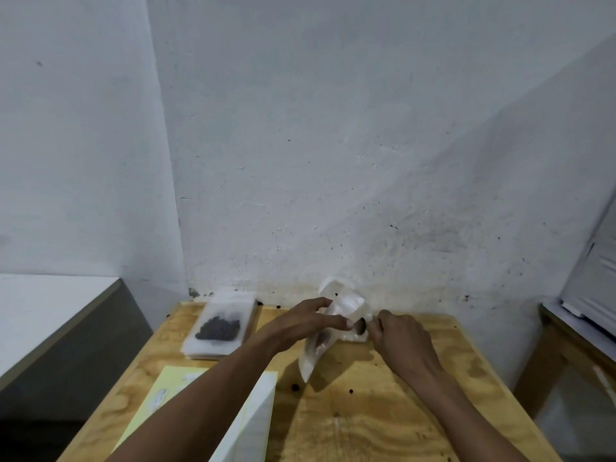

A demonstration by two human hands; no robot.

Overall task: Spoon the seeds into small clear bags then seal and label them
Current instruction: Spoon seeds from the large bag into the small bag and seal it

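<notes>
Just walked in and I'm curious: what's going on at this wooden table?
A person is filling a small clear bag with dark seeds. The left hand holds the bag up off the table, while the right hand holds a spoon at the bag's mouth. Some seeds already sit inside. Another bag with seeds lies flat on a stack at the back left.

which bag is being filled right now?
The clear bag the left hand holds up, spoon at its mouth. The other bag lies flat, seeds inside, untouched.
</notes>
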